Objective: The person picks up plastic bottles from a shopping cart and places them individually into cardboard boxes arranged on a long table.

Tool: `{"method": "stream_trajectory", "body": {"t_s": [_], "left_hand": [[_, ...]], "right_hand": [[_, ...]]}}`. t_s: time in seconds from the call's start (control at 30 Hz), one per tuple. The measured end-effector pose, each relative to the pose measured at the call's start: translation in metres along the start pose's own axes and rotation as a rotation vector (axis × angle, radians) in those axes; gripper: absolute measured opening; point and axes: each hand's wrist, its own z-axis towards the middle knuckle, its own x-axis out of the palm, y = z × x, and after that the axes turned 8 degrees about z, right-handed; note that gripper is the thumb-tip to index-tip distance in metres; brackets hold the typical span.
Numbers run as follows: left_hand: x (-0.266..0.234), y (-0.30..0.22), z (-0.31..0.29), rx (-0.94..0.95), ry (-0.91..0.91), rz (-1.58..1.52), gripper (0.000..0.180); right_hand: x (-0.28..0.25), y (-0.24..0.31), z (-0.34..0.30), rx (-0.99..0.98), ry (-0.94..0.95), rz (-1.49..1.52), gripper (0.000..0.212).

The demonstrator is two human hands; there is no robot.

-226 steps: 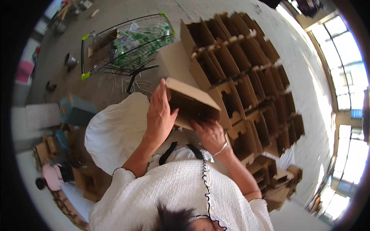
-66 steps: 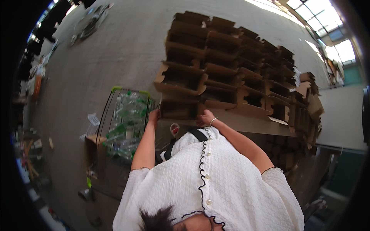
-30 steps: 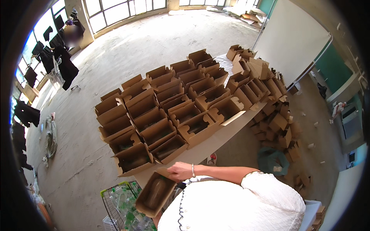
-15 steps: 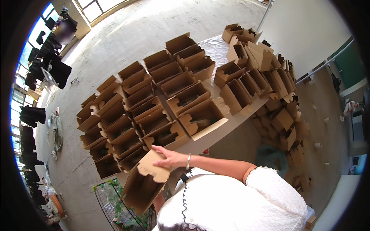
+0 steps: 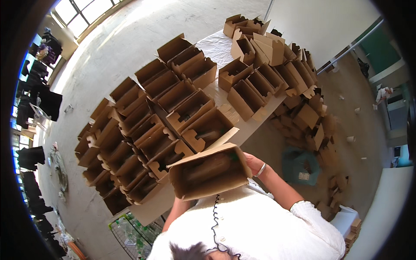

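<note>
An open-topped brown cardboard box [image 5: 208, 190] is held in front of my chest, its opening facing up. A long rounded, see-through shape [image 5: 210, 168] lies inside, too hazy to name for sure. My right hand [image 5: 252, 164], with a bangle at the wrist, grips the box's right end; its fingertips are partly hidden. At the lower left my left forearm [image 5: 175, 211] runs up to the box's underside, and the hand itself is hidden behind the cardboard. Just beyond, rows of similar open boxes [image 5: 147, 134] stand close together on the table.
More boxes [image 5: 255, 86] stand at the table's right part, beside a white sheet [image 5: 216, 47]. Below lies a heap of cardboard [image 5: 310, 119] near a teal bag [image 5: 299, 167]. A wire basket [image 5: 125, 236] with green and clear plastic bottles stands at lower left.
The box has moved right and up from above the basket to before my chest, turning so its opening shows. My right hand has shifted from its flap to its right end.
</note>
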Motion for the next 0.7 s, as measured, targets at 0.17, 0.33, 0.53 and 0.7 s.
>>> {"method": "stream_trajectory", "body": {"t_s": [0.17,0.33,0.53,0.7], "left_hand": [[0.046,-0.006,0.01,-0.177,-0.006,0.0,0.064],[0.008,0.046,0.078,-0.338,0.219,-0.218,0.06],[0.058,0.067,0.148,-0.157,0.23,-0.206,0.063],[0.13,0.071,0.205,-0.018,0.3,-0.394,0.059]], "right_hand": [[0.001,0.003,-0.061,-0.239,-0.117,-0.122,0.049],[-0.025,0.069,-0.095,-0.207,-0.166,-0.278,0.051],[-0.055,0.186,-0.075,-0.125,-0.085,-0.459,0.053],[-0.042,0.301,-0.031,0.043,-0.06,-0.657,0.065]]}}
